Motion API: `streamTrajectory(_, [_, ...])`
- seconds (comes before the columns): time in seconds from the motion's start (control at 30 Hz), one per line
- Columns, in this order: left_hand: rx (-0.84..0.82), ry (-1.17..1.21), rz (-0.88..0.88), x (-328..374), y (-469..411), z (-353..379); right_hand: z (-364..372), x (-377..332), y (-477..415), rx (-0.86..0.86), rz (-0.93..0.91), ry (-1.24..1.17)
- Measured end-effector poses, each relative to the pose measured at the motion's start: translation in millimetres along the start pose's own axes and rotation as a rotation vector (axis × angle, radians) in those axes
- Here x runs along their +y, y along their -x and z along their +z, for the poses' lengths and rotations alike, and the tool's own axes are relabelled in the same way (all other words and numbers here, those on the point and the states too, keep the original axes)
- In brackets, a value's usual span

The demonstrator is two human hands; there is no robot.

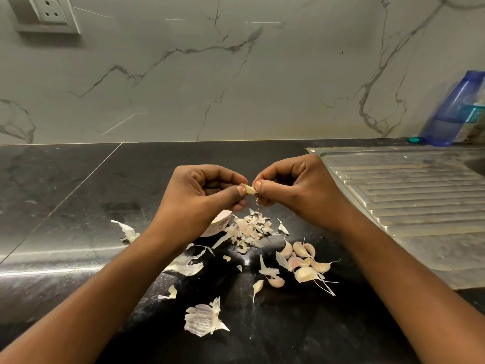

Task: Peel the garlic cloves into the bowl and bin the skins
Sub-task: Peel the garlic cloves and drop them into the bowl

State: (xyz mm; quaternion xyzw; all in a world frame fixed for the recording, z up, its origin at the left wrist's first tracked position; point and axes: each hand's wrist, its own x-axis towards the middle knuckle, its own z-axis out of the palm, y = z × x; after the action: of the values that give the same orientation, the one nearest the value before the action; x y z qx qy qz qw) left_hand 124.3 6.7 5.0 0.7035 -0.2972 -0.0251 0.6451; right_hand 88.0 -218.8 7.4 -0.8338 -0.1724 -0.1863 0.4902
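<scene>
The clove (248, 189) at my fingers (240, 191) is pale cream; the skins (252, 227) below are off-white flushed with pink, one husk (203, 320) streaked faint purple. My tabletop (78, 206) is glossy black with grey smudges, the wall (236, 74) pale grey marble with dark veins. The bottle (456, 106) is translucent blue, the drainboard (406, 193) ribbed dull silver.

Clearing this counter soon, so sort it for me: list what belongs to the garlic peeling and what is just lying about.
Part of the job: clove pinched between left hand and right hand; pile of unpeeled cloves; loose skins on the counter.
Lying about: blue bottle; teal cap; steel drainboard; wall socket.
</scene>
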Motion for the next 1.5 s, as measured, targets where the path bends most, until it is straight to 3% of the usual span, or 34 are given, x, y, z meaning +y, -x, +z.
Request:
streamTrajectory(0.4, [0.127, 0.021, -0.013, 2.8, -3.7, -7.4, -8.5, -0.1, -0.6, 0.082, 0.013, 0.007])
streamTrajectory(0.8, [0.093, -0.196, 0.058, 1.7, -1.2, -0.7, 2.3, 2.8, 0.5, -0.026, 0.01, 0.091])
streamTrajectory(1.5, [-0.061, 0.499, -0.331, 16.5, -0.7, -4.4, 2.6, -8.5, 3.6, 0.013, 0.047, -0.261])
